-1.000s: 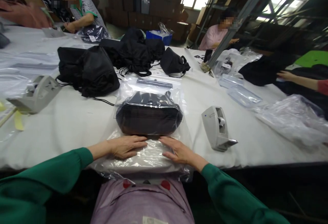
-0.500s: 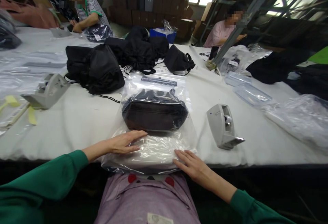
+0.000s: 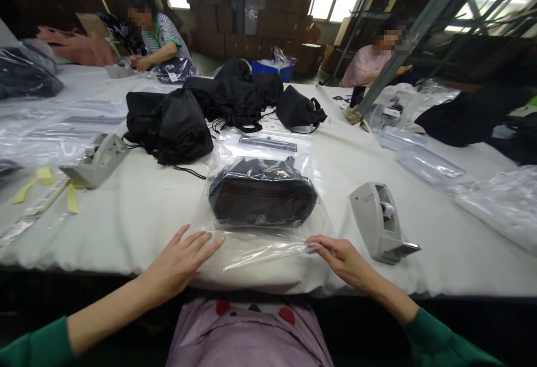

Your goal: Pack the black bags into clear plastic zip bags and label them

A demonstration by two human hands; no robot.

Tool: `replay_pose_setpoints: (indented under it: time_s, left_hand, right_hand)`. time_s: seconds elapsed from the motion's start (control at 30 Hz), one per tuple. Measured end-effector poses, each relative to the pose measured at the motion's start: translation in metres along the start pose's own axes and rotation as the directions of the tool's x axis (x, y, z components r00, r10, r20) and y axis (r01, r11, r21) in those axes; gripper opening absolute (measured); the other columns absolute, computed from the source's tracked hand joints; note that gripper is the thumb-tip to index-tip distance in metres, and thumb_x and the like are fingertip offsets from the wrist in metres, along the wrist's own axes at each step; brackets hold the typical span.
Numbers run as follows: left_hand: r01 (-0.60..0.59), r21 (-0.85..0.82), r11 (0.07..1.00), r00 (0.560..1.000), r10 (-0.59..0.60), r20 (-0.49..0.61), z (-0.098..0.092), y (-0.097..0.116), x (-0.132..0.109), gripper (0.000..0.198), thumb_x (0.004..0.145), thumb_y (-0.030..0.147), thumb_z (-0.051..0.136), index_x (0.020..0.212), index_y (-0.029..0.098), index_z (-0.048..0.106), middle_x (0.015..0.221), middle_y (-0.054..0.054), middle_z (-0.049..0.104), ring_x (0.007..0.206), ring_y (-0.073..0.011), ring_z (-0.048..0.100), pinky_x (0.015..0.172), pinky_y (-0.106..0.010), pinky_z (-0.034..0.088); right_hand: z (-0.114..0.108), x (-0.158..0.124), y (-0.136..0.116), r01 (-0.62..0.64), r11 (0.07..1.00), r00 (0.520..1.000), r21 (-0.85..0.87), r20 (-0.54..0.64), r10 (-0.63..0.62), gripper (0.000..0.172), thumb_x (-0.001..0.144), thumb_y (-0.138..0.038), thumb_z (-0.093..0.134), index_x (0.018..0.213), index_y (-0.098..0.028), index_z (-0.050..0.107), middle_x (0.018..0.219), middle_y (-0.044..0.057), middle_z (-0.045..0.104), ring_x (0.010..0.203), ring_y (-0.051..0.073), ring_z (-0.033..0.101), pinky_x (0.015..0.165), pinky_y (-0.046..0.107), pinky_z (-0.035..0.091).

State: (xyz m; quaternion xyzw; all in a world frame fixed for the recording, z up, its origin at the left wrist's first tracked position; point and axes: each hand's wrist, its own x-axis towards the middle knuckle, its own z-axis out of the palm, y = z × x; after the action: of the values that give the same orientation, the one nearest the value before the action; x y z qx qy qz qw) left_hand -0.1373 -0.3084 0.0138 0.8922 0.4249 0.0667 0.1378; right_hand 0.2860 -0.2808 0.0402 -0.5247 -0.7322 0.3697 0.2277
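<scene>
A black bag (image 3: 262,196) lies inside a clear plastic bag (image 3: 268,249) at the table's front edge. The plastic's near end is folded up close to the black bag. My right hand (image 3: 342,258) pinches the right corner of that folded plastic between thumb and fingers. At the left end of the fold my left hand (image 3: 180,260) has its fingers stretched out, touching or just over the plastic and the table; nothing shows in its grasp. A grey tape dispenser (image 3: 377,224) stands just right of my right hand.
Several black drawstring bags (image 3: 180,121) lie beyond the plastic bag. Another tape dispenser (image 3: 96,160) stands left, near yellow strips (image 3: 72,199). Clear plastic sheets (image 3: 430,164) lie right. Two people work across the white table (image 3: 138,216), one in a striped shirt (image 3: 170,37). A metal post (image 3: 403,53) rises there.
The plastic's loose near end, which hung at the table edge, is now folded up toward the black bag. My right hand has closed on its corner; my left hand has shifted left.
</scene>
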Motion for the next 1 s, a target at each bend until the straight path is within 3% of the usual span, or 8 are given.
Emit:
replay_pose_setpoints:
  time_s: [0.13, 0.3, 0.43, 0.53, 0.6, 0.77, 0.9, 1.0]
  left_hand:
    - [0.0, -0.331, 0.944, 0.991, -0.043, -0.124, -0.014, -0.018, 0.021, 0.027, 0.096, 0.025, 0.04, 0.099, 0.019, 0.066, 0.09, -0.006, 0.07, 0.088, -0.0177, 0.065, 0.086, -0.03, 0.049]
    - [0.061, -0.557, 0.828, 0.907, -0.279, -0.315, -0.042, -0.041, 0.063, 0.033, 0.094, 0.041, 0.046, 0.078, 0.016, 0.061, 0.088, -0.004, 0.064, 0.057, -0.0087, 0.055, 0.055, -0.02, 0.046]
    - [-0.003, -0.38, 0.925, 0.886, -0.174, -0.43, -0.06, -0.056, 0.088, 0.031, 0.089, 0.043, 0.054, 0.072, 0.017, 0.06, 0.133, -0.011, 0.053, 0.108, -0.0217, 0.059, 0.088, -0.03, 0.05]
    - [-0.048, -0.367, 0.929, 0.922, -0.1, -0.373, -0.07, -0.064, 0.099, 0.029, 0.089, 0.044, 0.054, 0.074, 0.018, 0.057, 0.153, -0.01, 0.034, 0.136, -0.0297, 0.038, 0.112, -0.044, 0.031]
    - [-0.055, -0.483, 0.874, 0.948, -0.106, -0.3, -0.07, -0.068, 0.106, 0.03, 0.091, 0.045, 0.051, 0.076, 0.019, 0.053, 0.154, -0.012, 0.032, 0.139, -0.031, 0.034, 0.114, -0.048, 0.027]
    - [0.062, -0.718, 0.693, 0.962, -0.232, -0.141, -0.052, -0.08, 0.123, 0.034, 0.093, 0.051, 0.044, 0.078, 0.021, 0.048, 0.132, -0.013, 0.059, 0.129, -0.0275, 0.049, 0.104, -0.039, 0.042]
    - [0.135, -0.612, 0.779, 0.952, -0.274, -0.139, -0.048, -0.089, 0.124, 0.031, 0.091, 0.051, 0.046, 0.086, 0.022, 0.051, 0.113, -0.011, 0.069, 0.122, -0.0275, 0.056, 0.095, -0.036, 0.049]
    - [0.174, -0.298, 0.939, 0.887, -0.281, -0.366, -0.051, -0.073, 0.116, 0.025, 0.091, 0.039, 0.05, 0.108, 0.022, 0.055, 0.127, -0.014, 0.061, 0.127, -0.0326, 0.05, 0.104, -0.052, 0.039]
  right_hand:
    - [-0.008, 0.008, -0.002, -0.024, 1.0, 0.981, -0.016, -0.193, 0.02, 0.031, 0.085, -0.051, 0.058, 0.088, -0.021, 0.066, 0.073, 0.003, 0.071, 0.065, 0.02, 0.069, 0.068, 0.03, 0.053]
    - [-0.027, 0.035, -0.009, -0.006, 0.999, 0.935, -0.044, -0.354, -0.01, 0.032, 0.084, -0.051, 0.059, 0.078, -0.021, 0.066, 0.065, 0.001, 0.067, 0.06, 0.018, 0.064, 0.063, 0.029, 0.049]
    - [-0.042, 0.055, -0.009, 0.038, 0.998, 0.926, -0.042, -0.373, -0.051, 0.033, 0.082, -0.052, 0.061, 0.075, -0.02, 0.067, 0.069, 0.002, 0.066, 0.065, 0.018, 0.06, 0.064, 0.029, 0.047]
    - [-0.05, 0.062, -0.005, 0.045, 0.995, 0.938, 0.086, -0.347, -0.013, 0.034, 0.077, -0.052, 0.068, 0.071, -0.018, 0.064, 0.067, 0.001, 0.062, 0.065, 0.016, 0.057, 0.064, 0.027, 0.046]
    - [-0.054, 0.064, -0.002, 0.057, 0.981, 0.944, 0.185, -0.329, 0.007, 0.036, 0.074, -0.052, 0.071, 0.069, -0.018, 0.06, 0.067, 0.0, 0.06, 0.066, 0.015, 0.055, 0.064, 0.027, 0.045]
    - [-0.051, 0.073, 0.011, 0.105, 0.975, 0.927, 0.196, -0.375, -0.025, 0.039, 0.079, -0.055, 0.065, 0.067, -0.019, 0.058, 0.076, 0.003, 0.062, 0.076, 0.018, 0.058, 0.074, 0.031, 0.048]
    - [-0.044, 0.083, 0.018, 0.113, 0.991, 0.868, 0.068, -0.492, -0.066, 0.034, 0.082, -0.052, 0.063, 0.072, -0.02, 0.065, 0.111, 0.01, 0.065, 0.103, 0.025, 0.06, 0.096, 0.04, 0.042]
    - [-0.039, 0.086, 0.02, 0.095, 0.984, 0.88, 0.149, -0.474, -0.013, 0.033, 0.083, -0.051, 0.064, 0.073, -0.019, 0.066, 0.111, 0.012, 0.068, 0.103, 0.027, 0.062, 0.094, 0.039, 0.044]
